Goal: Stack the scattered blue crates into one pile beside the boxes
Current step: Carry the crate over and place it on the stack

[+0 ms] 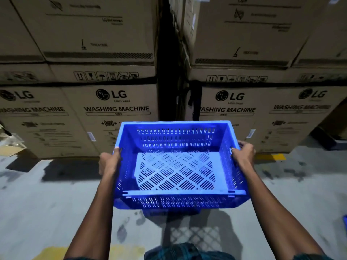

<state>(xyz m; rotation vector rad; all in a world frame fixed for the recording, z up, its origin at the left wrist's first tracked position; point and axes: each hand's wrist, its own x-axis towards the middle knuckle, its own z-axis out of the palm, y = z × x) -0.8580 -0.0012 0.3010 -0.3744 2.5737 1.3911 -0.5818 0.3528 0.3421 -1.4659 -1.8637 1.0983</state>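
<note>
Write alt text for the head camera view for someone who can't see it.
Two bare hands, left and right, hold an empty blue crate by its short sides above a grey concrete floor. Ahead stand stacked cardboard washing machine boxes, with a dark gap between the two stacks.

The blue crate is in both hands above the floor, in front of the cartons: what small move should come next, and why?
Probably lower the blue crate onto the floor just before the cartons. The left hand and right hand grip its sides, it is empty, and its shadow falls on bare floor below; no pile shows here yet, so it may start one.
</note>
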